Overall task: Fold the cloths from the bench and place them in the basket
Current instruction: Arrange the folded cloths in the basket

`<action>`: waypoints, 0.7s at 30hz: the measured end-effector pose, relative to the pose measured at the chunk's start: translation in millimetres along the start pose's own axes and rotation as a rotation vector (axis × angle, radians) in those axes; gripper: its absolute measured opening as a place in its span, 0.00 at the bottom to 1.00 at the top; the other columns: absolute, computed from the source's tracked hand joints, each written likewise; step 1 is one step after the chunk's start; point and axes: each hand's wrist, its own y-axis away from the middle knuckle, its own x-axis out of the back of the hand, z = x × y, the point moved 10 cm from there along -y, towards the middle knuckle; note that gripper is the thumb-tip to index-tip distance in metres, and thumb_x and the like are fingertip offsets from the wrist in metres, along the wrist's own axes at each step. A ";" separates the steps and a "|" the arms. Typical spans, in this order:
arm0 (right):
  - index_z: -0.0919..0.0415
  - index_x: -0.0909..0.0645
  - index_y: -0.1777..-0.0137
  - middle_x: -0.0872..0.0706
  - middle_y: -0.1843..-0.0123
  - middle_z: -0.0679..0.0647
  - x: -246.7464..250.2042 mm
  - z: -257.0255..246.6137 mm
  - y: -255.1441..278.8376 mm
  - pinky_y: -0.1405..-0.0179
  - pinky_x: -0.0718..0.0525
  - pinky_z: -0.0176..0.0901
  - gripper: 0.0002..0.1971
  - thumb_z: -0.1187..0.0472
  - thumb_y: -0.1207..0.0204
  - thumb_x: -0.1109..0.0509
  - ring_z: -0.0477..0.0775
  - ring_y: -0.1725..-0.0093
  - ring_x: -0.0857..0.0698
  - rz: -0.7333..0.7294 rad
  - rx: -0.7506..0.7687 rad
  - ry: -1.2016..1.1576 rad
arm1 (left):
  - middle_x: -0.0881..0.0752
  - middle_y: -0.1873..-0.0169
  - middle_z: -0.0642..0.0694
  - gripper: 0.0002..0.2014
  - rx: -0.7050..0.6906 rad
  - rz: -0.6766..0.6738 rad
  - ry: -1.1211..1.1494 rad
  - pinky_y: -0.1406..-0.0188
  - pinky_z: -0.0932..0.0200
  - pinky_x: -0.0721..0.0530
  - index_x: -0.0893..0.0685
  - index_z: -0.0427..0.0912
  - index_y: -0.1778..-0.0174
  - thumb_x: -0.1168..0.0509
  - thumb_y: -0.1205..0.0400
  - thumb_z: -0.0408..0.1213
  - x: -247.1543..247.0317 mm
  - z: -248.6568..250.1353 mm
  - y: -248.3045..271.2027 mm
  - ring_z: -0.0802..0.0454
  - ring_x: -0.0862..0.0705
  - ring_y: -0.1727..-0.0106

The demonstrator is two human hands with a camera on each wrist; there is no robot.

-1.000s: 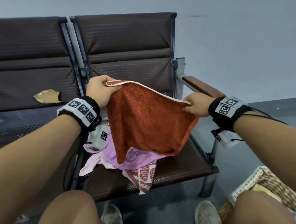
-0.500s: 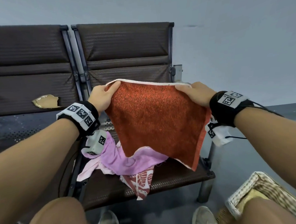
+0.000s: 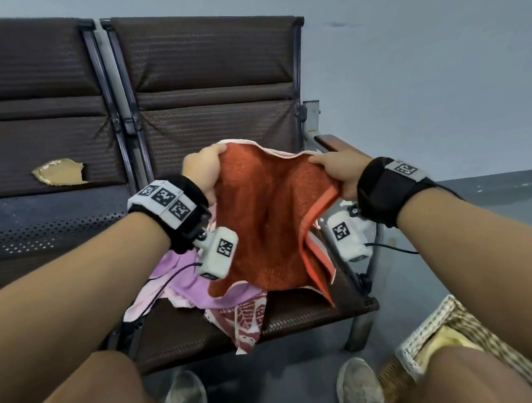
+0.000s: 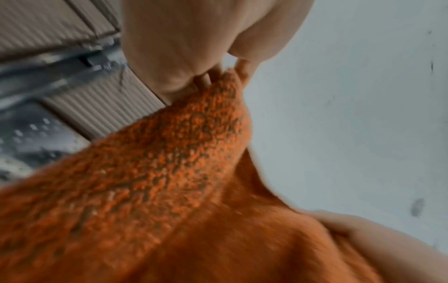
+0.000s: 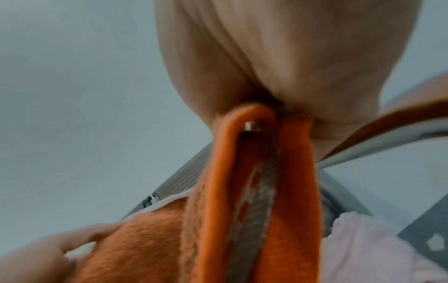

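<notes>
Your left hand (image 3: 202, 171) and right hand (image 3: 337, 173) each pinch a top corner of the fuzzy orange cloth (image 3: 265, 219), which sags between them over the brown bench (image 3: 298, 310).

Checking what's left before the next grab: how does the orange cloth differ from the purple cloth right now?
The orange cloth is lifted off the seat, gripped along its top edge by the left hand and right hand; the purple cloth lies crumpled on the bench, untouched. The orange cloth hangs partly spread with a pale border; the purple one is bunched and plain. Neither is in the basket yet.
</notes>
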 end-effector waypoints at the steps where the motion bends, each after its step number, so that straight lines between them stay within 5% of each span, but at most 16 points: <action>1: 0.66 0.20 0.33 0.11 0.47 0.62 -9.1 -1.8 1.0 0.47 0.09 0.58 0.16 0.59 0.16 0.34 0.61 0.53 0.09 -0.014 -0.016 -0.046 | 0.17 0.77 0.51 0.07 0.022 -0.048 0.021 0.78 0.68 0.23 0.17 0.41 0.51 0.31 0.18 0.41 -16.6 -1.1 11.7 0.55 0.21 0.79; 2: 0.63 0.20 0.37 0.11 0.54 0.60 -18.8 -5.0 4.4 0.58 0.08 0.52 0.11 0.59 0.15 0.35 0.57 0.62 0.09 -0.034 -0.019 -0.099 | 0.18 0.79 0.53 0.06 0.031 -0.111 0.021 0.81 0.71 0.26 0.16 0.42 0.54 0.32 0.17 0.40 -34.2 -1.8 24.3 0.57 0.23 0.81; 4: 0.59 0.19 0.44 0.12 0.60 0.56 -40.9 -14.0 11.6 0.69 0.10 0.47 0.09 0.56 0.13 0.37 0.53 0.69 0.11 -0.149 -0.011 -0.210 | 0.13 0.67 0.50 0.10 0.008 -0.255 -0.031 0.76 0.69 0.23 0.12 0.37 0.48 0.33 0.17 0.40 -67.9 -3.1 48.6 0.55 0.17 0.72; 7: 0.61 0.15 0.48 0.10 0.59 0.60 -61.4 -26.6 23.8 0.56 0.09 0.51 0.15 0.48 0.18 0.31 0.58 0.61 0.09 -0.303 0.060 -0.162 | 0.12 0.53 0.44 0.15 -0.044 -0.376 -0.159 0.58 0.60 0.17 0.12 0.33 0.40 0.33 0.17 0.38 -90.1 -3.8 71.0 0.51 0.15 0.55; 10: 0.64 0.17 0.50 0.15 0.67 0.58 -48.0 -26.0 23.3 0.69 0.16 0.41 0.05 0.63 0.21 0.31 0.54 0.72 0.15 -0.167 0.111 0.000 | 0.08 0.54 0.45 0.11 -0.014 -0.458 -0.164 0.55 0.61 0.12 0.11 0.37 0.50 0.38 0.17 0.35 -86.6 -3.0 73.1 0.52 0.10 0.56; 12: 0.66 0.16 0.43 0.16 0.59 0.60 -41.9 -21.4 20.0 0.62 0.19 0.43 0.10 0.68 0.23 0.34 0.57 0.63 0.16 -0.147 0.104 0.056 | 0.10 0.57 0.44 0.09 -0.113 -0.330 -0.203 0.62 0.61 0.14 0.14 0.40 0.55 0.40 0.18 0.28 -66.6 7.7 60.2 0.52 0.12 0.62; 14: 0.64 0.16 0.39 0.14 0.51 0.61 -47.2 -16.9 22.6 0.59 0.17 0.43 0.15 0.68 0.23 0.36 0.58 0.55 0.15 -0.230 0.080 0.061 | 0.16 0.52 0.43 0.16 -0.250 -0.172 -0.253 0.61 0.55 0.19 0.20 0.41 0.47 0.41 0.24 0.19 -44.9 17.6 47.9 0.48 0.18 0.57; 17: 0.63 0.13 0.43 0.11 0.50 0.60 -52.9 -19.5 23.8 0.57 0.13 0.42 0.14 0.68 0.24 0.36 0.57 0.53 0.12 -0.297 0.088 0.068 | 0.19 0.51 0.41 0.32 -0.104 -0.337 -0.244 0.63 0.57 0.25 0.23 0.38 0.34 0.39 0.37 0.23 -51.6 -1.4 37.5 0.50 0.22 0.56; 19: 0.61 0.13 0.47 0.10 0.52 0.58 -46.6 -24.8 17.9 0.57 0.13 0.43 0.09 0.64 0.23 0.34 0.56 0.53 0.11 -0.269 0.121 0.113 | 0.16 0.53 0.39 0.24 0.038 -0.504 -0.224 0.62 0.58 0.22 0.18 0.35 0.39 0.34 0.33 0.28 -61.8 -13.0 35.3 0.50 0.18 0.60; 21: 0.59 0.12 0.48 0.08 0.51 0.57 -38.0 -29.1 10.4 0.54 0.12 0.46 0.10 0.55 0.24 0.26 0.56 0.54 0.09 -0.271 0.163 0.309 | 0.12 0.46 0.36 0.16 0.040 -0.502 -0.201 0.52 0.56 0.15 0.14 0.31 0.38 0.31 0.22 0.31 -61.9 -12.3 21.1 0.47 0.13 0.54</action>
